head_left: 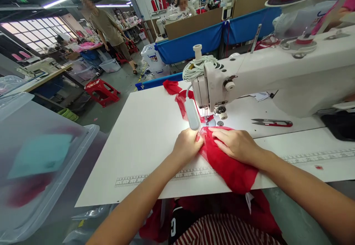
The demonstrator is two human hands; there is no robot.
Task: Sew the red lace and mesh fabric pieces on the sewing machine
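Red sheer fabric (222,160) lies on the white desk (144,134), its front edge under the needle of the white sewing machine (249,75). My left hand (187,145) pinches the near edge with fingers together; my right hand (235,143) lies flat on the cloth, fingers spread, clamping nothing. A red strip (180,97) trails out behind the machine head, so I judge part of the seam done; the bulk of the cloth hangs off the desk edge, unsewn. Red-handled thread snips (271,123) lie apart, untouched.
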